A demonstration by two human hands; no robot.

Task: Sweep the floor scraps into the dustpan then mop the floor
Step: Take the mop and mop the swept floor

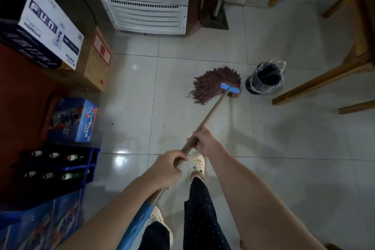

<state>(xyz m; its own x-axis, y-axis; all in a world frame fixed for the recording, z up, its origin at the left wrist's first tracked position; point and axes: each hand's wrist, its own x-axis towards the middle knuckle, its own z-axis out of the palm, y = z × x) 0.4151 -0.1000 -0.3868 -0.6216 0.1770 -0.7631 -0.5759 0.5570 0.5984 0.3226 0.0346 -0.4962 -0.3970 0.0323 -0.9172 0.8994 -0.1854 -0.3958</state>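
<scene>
Head cam shows the left hand (165,170) and right hand (203,141) both wrapped round the mop handle (211,113), staggered for leverage, mop head (213,85) flat on the tiles (294,138) beside the bin (264,78).

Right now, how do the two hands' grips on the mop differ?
The right hand grips the wooden mop handle nearer the reddish string head, the left hand nearer the blue sleeve. Right hand wraps from the right, left hand from the left. Both curl fingers round it.
</scene>
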